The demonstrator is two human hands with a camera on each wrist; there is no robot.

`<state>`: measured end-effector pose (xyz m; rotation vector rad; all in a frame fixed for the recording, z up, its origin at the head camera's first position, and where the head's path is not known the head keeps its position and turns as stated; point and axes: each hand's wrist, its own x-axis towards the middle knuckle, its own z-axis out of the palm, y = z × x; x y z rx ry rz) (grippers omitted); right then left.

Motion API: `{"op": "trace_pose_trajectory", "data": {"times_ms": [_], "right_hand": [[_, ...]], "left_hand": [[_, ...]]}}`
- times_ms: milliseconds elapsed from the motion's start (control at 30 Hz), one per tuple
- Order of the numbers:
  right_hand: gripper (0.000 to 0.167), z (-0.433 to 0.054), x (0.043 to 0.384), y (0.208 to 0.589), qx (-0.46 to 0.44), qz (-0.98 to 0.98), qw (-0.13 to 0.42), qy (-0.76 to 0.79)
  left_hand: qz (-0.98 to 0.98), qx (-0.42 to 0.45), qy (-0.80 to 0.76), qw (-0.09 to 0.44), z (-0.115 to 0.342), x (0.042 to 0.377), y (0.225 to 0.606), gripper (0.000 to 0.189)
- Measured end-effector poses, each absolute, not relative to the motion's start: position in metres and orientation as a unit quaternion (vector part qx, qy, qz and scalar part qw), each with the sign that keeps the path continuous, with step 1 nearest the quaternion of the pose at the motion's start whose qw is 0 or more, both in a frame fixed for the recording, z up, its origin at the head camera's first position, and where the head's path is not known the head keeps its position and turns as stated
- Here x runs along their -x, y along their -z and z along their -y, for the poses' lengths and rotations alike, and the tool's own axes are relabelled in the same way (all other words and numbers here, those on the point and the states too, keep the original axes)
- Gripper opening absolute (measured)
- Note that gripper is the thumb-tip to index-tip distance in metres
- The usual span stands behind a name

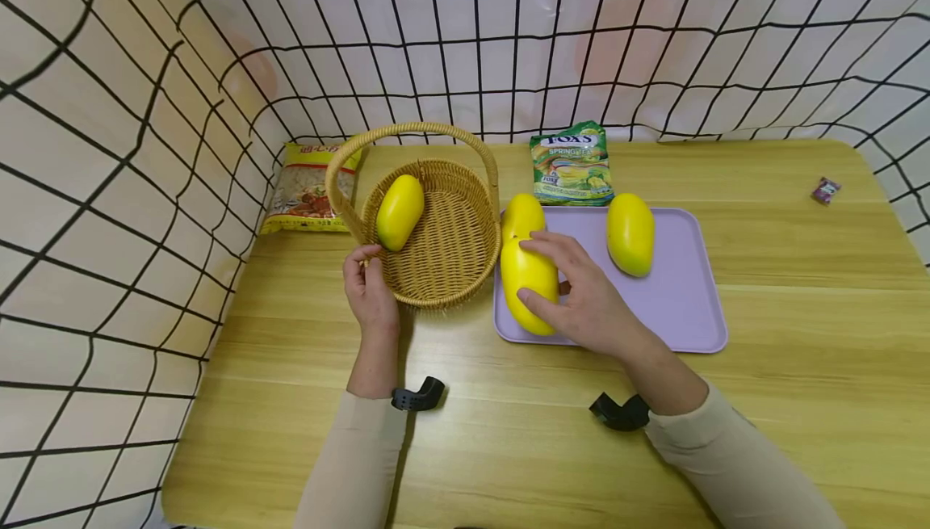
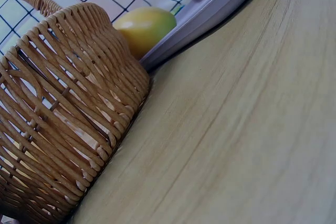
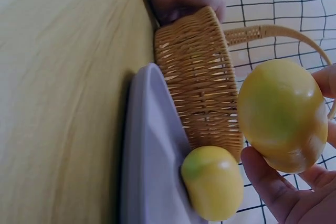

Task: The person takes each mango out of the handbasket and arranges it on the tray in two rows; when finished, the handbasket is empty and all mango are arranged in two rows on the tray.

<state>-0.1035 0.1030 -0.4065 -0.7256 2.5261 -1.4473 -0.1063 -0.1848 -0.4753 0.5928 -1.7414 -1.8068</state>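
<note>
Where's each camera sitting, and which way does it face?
Head: worn there, facing forward and down over the round brown wicker basket and rectangular lilac tray; left hand, right hand and both sleeves show.
Left wrist: worn there, facing the basket's woven side; barely any hand shows.
Right wrist: worn there, facing the held oval yellow mango; both hands show.
Both wrist views share basket and tray.

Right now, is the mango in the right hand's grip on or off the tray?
Off: the right wrist view shows the held mango clear of the lilac tray.
</note>
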Motion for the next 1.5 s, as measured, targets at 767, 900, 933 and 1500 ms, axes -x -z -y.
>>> {"op": "trace_pose_trajectory", "data": {"times_ms": [767, 900, 933, 1500], "right_hand": [[0.07, -0.107, 0.105, 0.434, 0.194, -0.847, 0.166, 0.465], [0.07, -0.106, 0.107, 0.436, 0.192, -0.851, 0.176, 0.456], [0.07, -0.105, 0.108, 0.437, 0.191, -0.852, 0.178, 0.453], [0.07, -0.099, 0.112, 0.441, 0.19, -0.862, 0.173, 0.437]], "left_hand": [[0.639, -0.223, 0.682, 0.277, 0.184, 0.106, 0.474, 0.018], [0.636, -0.224, 0.685, 0.277, 0.184, 0.106, 0.474, 0.019], [0.636, -0.224, 0.684, 0.277, 0.184, 0.106, 0.474, 0.019], [0.657, -0.217, 0.667, 0.277, 0.185, 0.105, 0.473, 0.018]]}}
